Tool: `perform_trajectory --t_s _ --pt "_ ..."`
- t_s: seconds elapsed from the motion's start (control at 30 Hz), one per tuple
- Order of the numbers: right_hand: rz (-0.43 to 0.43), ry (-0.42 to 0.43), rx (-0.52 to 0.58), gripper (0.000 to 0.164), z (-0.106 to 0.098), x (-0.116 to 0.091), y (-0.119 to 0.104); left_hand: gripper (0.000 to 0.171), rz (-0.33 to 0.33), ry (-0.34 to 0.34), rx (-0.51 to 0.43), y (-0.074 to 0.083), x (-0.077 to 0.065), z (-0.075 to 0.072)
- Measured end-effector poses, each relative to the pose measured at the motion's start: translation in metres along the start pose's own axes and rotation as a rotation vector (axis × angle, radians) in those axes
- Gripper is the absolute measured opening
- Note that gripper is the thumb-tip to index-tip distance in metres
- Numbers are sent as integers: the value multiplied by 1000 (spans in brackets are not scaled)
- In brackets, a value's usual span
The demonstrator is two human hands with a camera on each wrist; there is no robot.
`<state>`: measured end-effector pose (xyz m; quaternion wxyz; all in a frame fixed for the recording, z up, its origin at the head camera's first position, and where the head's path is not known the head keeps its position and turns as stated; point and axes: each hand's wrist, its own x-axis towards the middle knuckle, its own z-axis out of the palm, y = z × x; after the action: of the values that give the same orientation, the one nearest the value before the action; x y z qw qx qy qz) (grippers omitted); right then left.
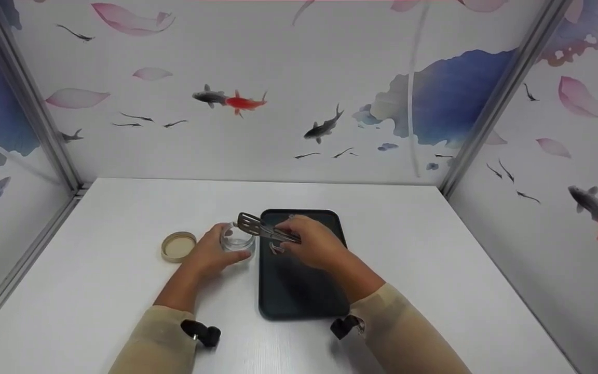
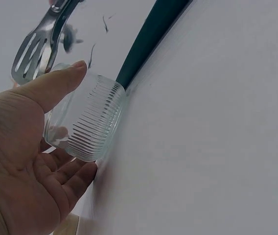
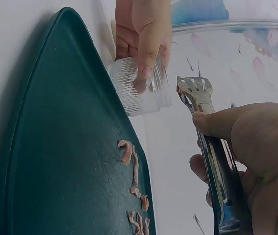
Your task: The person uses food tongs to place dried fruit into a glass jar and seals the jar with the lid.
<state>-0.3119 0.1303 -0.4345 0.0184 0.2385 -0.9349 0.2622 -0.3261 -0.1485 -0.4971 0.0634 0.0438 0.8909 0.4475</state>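
One clear jar, just beside the green tray, is held in the left grip. Right grip pinches metal tongs near the jar's mouth; brownish strips lie on the tray.

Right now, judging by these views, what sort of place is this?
Probably an indoor booth set up for tabletop work: a white table, printed panels on three sides, and metal posts at the corners.
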Motion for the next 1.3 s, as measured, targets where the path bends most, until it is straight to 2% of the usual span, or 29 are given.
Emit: perform_trajectory --t_s 0.37,0.6,0.9,1.1,1.3 --pt "-4 -18 -3 37 4 6 -1 106 13 3 -1 -3 2 1" --pt "-35 3 -14 43 5 6 0 104 28 11 -39 -4 2 1" --pt "39 -5 -17 64 5 6 1 101 35 13 -33 -4 3 1" --pt "55 -4 -5 68 1 3 4 101 20 15 -24 -3 1 1" --pt "52 27 -34 66 -6 1 16 104 14 20 -10 -1 0 1"
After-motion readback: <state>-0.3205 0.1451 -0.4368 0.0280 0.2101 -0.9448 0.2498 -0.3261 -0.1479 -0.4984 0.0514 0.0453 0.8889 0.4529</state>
